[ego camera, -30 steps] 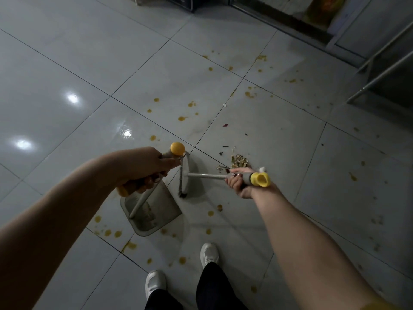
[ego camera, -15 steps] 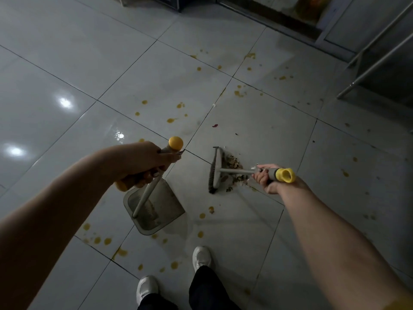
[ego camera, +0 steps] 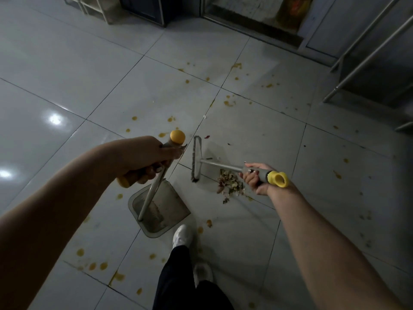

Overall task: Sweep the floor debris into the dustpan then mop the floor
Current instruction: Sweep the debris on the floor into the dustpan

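1. Broom head (ego camera: 196, 158): a second ago close against the dustpan mouth; now drawn off to the right and farther out, apart from the pan, with the shaft running right to the grip.
2. Debris pile (ego camera: 230, 186): dry scraps heaped on the floor (ego camera: 89, 63) under the broom shaft, just beside the right hand and to the right of the broom head. Not in the pan. Judged: head now on the pan side of the pile, so probably to be reset beyond the scraps before a stroke toward the pan. Sweeping unfinished, mopping not begun.
3. Right hand (ego camera: 254, 179): fingers wrapped round the grey broom grip, just short of its yellow end cap.
4. Left hand (ego camera: 145, 159): closed round the dustpan's long handle, just under its yellow knob.
5. Dustpan (ego camera: 161, 209): grey tray set on the floor, open edge turned right toward the pile; placement hardly changed over the last second. Contents: no heap; pale streaks on the bottom, swept matter or scuffing, cannot tell.
6. Orange spots (ego camera: 229, 103): scattered across the glossy tiles, work for the mop.
7. White shoe (ego camera: 182, 236): just beside the pan's near corner.
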A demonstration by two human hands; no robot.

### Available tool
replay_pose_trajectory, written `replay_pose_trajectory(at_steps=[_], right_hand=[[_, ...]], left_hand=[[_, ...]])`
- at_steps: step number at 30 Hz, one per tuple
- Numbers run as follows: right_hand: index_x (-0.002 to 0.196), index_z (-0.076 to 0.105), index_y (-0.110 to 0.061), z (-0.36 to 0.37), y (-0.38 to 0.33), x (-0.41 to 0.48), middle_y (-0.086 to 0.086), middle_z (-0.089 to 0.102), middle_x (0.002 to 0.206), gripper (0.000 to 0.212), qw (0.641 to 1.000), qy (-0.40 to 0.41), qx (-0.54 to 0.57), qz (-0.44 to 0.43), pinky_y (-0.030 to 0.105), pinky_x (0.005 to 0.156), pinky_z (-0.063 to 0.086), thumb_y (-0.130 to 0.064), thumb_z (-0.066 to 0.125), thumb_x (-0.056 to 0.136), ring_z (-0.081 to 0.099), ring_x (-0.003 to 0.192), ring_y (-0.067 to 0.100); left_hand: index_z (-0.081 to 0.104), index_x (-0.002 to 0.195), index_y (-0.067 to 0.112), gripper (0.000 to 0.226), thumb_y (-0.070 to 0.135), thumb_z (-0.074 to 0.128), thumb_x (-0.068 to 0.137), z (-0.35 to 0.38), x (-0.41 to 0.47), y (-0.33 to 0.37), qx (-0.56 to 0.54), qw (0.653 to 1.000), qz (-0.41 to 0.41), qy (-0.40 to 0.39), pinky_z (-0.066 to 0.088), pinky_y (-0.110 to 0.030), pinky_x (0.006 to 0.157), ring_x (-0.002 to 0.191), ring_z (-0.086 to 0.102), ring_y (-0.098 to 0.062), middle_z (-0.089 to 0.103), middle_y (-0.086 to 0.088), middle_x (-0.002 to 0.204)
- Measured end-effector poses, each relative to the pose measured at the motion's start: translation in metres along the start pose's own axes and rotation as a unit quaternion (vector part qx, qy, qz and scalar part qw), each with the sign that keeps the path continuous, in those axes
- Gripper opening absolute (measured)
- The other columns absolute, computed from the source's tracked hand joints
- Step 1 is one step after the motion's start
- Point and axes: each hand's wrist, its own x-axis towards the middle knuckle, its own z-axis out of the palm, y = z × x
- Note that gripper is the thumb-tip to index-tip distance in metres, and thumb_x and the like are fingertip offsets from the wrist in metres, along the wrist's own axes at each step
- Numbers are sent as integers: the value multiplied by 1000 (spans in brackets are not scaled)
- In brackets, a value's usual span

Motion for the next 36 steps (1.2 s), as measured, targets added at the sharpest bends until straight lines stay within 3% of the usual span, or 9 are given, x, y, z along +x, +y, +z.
replay_pose_trajectory(at_steps=[11,20,27,36], right_hand=[[82,51,0,102,-58,99,3,50,45,23,995,-15,92,-37,15,28,40,-21,55,91,49,29,8],[99,48,2,75,-97,108,13,54,46,24,976,53,204,-52,16,28,41,-18,58,89,50,28,12],[84,45,-7,50,-133,70,6,50,45,17,987,35,160,-8,17,26,41,-20,54,90,50,28,12],[80,48,-3,63,-185,73,2,50,45,25,997,15,80,-12,14,26,39,-24,52,92,49,28,8]], left_hand=[[48,72,11,43,51,54,86,-87,69,37,5,998,15,-60,36,-17,38,33,36,-8,41,5,43],[48,73,11,40,49,54,86,-124,113,93,21,993,35,-109,36,-18,36,34,34,-7,40,5,44],[46,70,11,42,49,55,86,-129,127,128,51,990,40,-123,35,-17,36,33,34,-8,38,4,43],[45,68,13,43,51,56,84,-135,147,153,34,992,13,-119,34,-16,38,34,33,-8,38,5,43]])
